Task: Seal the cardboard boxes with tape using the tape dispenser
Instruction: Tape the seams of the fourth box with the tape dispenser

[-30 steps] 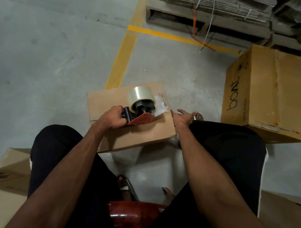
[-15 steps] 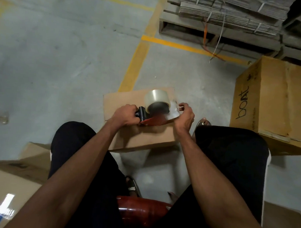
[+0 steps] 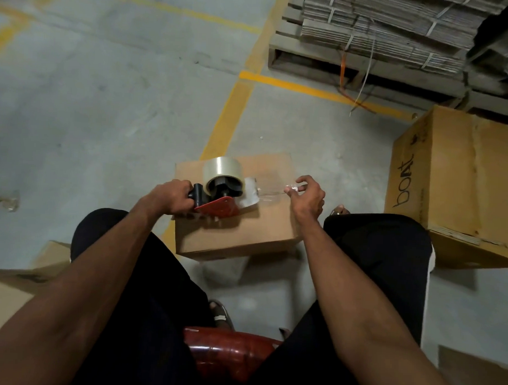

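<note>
From the head view, a small cardboard box (image 3: 234, 220) sat on the concrete floor (image 3: 105, 115) between the seated person's knees, its closed top facing up. The tape dispenser (image 3: 218, 195), red-bodied with a black handle and a clear roll of tape (image 3: 222, 170) on top, rested on the box's left part. The left hand (image 3: 172, 198) gripped the handle with its fingers wrapped round it. The right hand (image 3: 307, 195) was over the box's right edge, thumb and fingertips pinching the free end of a clear strip of tape (image 3: 268, 191) stretched out from the dispenser above the box top. A larger printed box (image 3: 454, 182) stood to the right, and a pallet of flat bundled cardboard (image 3: 382, 32) lay at the far right. More cardboard (image 3: 10, 293) showed at the near left, and a red stool (image 3: 227, 355) between the legs.
</note>
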Demonstrator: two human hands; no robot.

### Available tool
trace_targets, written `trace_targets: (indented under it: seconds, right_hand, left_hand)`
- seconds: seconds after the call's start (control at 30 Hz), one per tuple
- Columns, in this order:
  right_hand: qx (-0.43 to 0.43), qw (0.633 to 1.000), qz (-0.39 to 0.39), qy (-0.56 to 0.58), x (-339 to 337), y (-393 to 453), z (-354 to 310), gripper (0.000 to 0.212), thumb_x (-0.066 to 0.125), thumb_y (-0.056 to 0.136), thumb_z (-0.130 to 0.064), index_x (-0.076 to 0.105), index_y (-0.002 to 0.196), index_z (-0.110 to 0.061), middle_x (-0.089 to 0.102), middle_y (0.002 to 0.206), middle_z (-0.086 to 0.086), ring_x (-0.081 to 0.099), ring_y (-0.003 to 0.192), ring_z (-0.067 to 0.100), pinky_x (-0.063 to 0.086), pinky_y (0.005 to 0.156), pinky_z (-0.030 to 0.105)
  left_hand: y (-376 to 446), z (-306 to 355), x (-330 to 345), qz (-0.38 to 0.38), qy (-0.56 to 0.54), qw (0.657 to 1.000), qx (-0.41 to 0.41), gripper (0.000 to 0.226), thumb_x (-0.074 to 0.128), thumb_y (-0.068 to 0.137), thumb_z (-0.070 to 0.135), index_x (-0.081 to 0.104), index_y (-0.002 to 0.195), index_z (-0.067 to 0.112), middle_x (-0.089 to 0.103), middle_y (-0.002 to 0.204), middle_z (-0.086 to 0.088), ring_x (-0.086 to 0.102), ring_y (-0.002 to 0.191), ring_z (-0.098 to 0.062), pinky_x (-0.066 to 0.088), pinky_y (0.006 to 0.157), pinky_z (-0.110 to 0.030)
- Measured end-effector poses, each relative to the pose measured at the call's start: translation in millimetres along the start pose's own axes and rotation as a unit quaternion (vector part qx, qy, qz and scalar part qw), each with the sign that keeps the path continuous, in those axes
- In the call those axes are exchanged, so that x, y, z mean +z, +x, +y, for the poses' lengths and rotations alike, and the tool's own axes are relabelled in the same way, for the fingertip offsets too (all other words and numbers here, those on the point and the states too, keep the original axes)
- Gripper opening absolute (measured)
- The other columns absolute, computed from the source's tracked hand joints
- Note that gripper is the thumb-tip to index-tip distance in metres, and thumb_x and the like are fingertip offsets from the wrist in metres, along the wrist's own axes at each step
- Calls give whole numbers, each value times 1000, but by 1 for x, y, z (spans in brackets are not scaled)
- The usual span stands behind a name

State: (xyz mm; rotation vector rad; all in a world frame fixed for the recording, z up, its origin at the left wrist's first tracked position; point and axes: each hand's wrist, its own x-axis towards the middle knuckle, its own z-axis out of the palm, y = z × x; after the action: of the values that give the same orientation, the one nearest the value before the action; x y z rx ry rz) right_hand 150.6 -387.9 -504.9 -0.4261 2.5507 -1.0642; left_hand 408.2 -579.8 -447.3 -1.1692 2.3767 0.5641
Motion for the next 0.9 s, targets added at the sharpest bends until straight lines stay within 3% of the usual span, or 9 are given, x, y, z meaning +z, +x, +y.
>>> trace_targets:
  seconds: [0.1, 0.23, 0.37, 0.47, 0.57, 0.63, 0.7, 0.77, 0.9]
  right_hand:
    - [-108, 986, 2, -126, 2, -5, 1, 25, 77, 89, -21, 66, 110, -25, 62, 111, -1, 54, 105, 23, 46, 72, 35]
    - [-250, 939, -92, -218, 14, -16, -6, 32, 62, 88, 4, 73, 105, -21, 63, 107, 1, 52, 104, 23, 46, 73, 33]
    - [-316, 903, -174, -233, 26, -37, -14, 26, 69, 86, -2, 78, 103, -20, 66, 101, 0, 54, 98, 25, 48, 68, 36]
    - [-366, 872, -207, -251, 35, -53, -14, 22, 68, 89, -10, 76, 108, -14, 64, 108, 3, 54, 104, 27, 51, 76, 39]
    - [-365, 874, -204, -246, 36, -69, -12, 23, 59, 98, -24, 68, 117, -13, 58, 119, 2, 49, 112, 22, 53, 88, 44]
    - [-383, 852, -221, -280, 32, -71, -9, 46, 54, 100, -41, 56, 138, -14, 51, 138, 6, 45, 128, 25, 46, 105, 50]
    - [-377, 822, -278, -323, 26, -73, -7, 87, 47, 94, -70, 28, 160, -16, 22, 166, 9, 19, 154, 27, 17, 125, 54]
    - [-361, 798, -322, -359, 23, -77, -3, 123, 41, 77, -93, 2, 165, -16, -6, 172, 8, -6, 158, 25, -3, 127, 54]
    - [-378, 737, -324, -457, 29, -82, 6, 158, 44, 50, -107, -20, 160, -12, -28, 165, 8, -25, 154, 29, -11, 123, 61]
  left_hand:
    - [-6, -15, 3, -15, -6, 1000, -6, 31, 59, 92, 25, 57, 113, 2, 65, 111, -22, 53, 82, -28, 39, 69, -31]
    - [-12, -21, 11, -23, -15, 1000, 2, 20, 60, 89, 24, 48, 98, 11, 66, 107, -21, 55, 82, -29, 40, 68, -31]
    - [-11, -24, 13, -33, -36, 999, 3, 29, 58, 85, 33, 49, 101, 12, 66, 108, -20, 57, 84, -29, 43, 69, -31]
    - [-8, -29, 18, -40, -32, 999, -16, 38, 61, 90, 29, 54, 120, 6, 64, 117, -19, 62, 97, -33, 50, 78, -35]
    - [-7, -30, 22, -36, -25, 998, -35, 45, 62, 91, 33, 53, 127, 8, 62, 121, -17, 62, 104, -33, 53, 86, -39]
    - [-7, -28, 23, -28, -20, 999, -42, 46, 63, 90, 37, 54, 126, 10, 63, 120, -16, 62, 103, -33, 54, 88, -41]
    - [-8, -27, 23, -21, -17, 998, -52, 45, 63, 89, 40, 55, 123, 12, 62, 117, -13, 62, 102, -33, 54, 89, -44]
    - [-10, -25, 23, -11, -14, 998, -59, 44, 63, 87, 43, 57, 121, 14, 63, 115, -12, 63, 100, -33, 55, 90, -46]
    - [-9, -27, 26, -11, -11, 998, -63, 40, 60, 87, 44, 59, 114, 16, 64, 109, -10, 63, 95, -33, 55, 89, -50]
